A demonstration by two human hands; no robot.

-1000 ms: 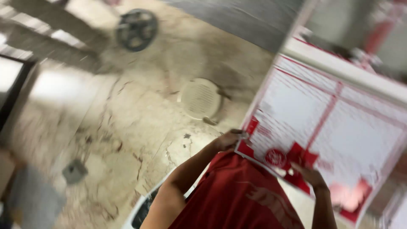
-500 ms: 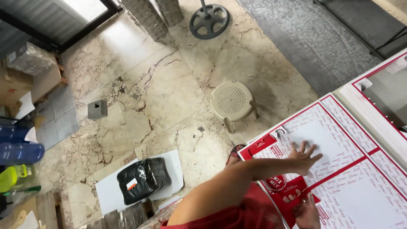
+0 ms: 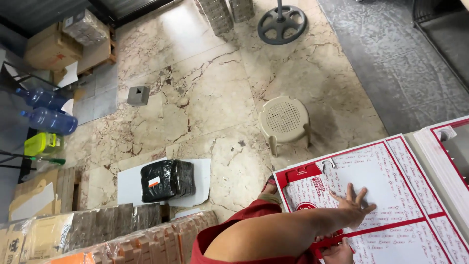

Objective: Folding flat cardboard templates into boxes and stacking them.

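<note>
Looking straight down here: the person is pressing their left hand (image 3: 352,205) flat on a big white-and-red flattened carton sheet (image 3: 371,195), fingers (image 3: 337,195) spread wide and released, palm down, not gripping anything. The sheet is lying on the tabletop at the lower right, its long axis running diagonally from the lower left up toward the right edge of the view, so most of it is stretching away to the right of and beyond that palm. The right hand (image 3: 336,254) is peeking in at the bottom edge, touching the near red border of the same sheet; it's mostly cut off, so I can't tell whether it's curled on the edge or just resting. The left hand is sitting further onto the sheet, the right one is nearer the body. Another stack of similar printed sheets (image 3: 447,151) is sitting just beside it on the right. Down on the marble floor (image 3: 195,98) there's a beige plastic stool (image 3: 285,120) near the sheet's far corner, a black wrapped bundle (image 3: 167,180) lying on a white sheet of card, blue water bottles (image 3: 46,110) off left, and a round fan base (image 3: 282,22) up top. Nothing is sitting on the sheet other than the hands.
</note>
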